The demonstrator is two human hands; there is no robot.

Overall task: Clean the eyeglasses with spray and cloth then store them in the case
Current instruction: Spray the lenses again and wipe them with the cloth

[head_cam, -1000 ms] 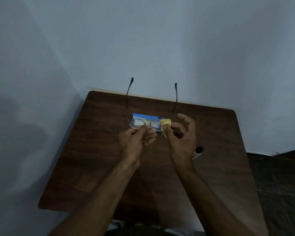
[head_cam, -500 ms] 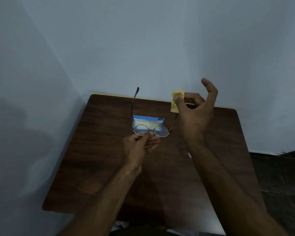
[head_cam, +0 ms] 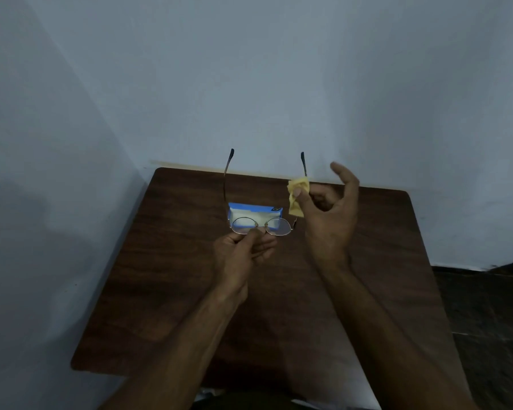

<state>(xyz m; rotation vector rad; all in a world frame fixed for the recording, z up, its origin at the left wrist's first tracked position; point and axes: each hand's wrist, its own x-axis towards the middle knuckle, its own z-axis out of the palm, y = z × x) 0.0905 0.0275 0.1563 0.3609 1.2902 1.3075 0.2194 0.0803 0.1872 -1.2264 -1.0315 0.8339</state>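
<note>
The left hand (head_cam: 243,255) pinches the eyeglasses (head_cam: 261,226) at the bridge, above the open case (head_cam: 253,211). The right hand (head_cam: 328,214) pinches a yellow cloth (head_cam: 297,199) around the right temple — best wiped gently, frame held steady.

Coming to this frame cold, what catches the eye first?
The eyeglasses, pinched at the bridge by the left hand, are held mid-frame above the dark wooden table, temples pointing toward the wall. Just right of them the right hand pinches a crumpled yellow cloth at one temple. An open blue case lies on the table behind the lenses.
</note>
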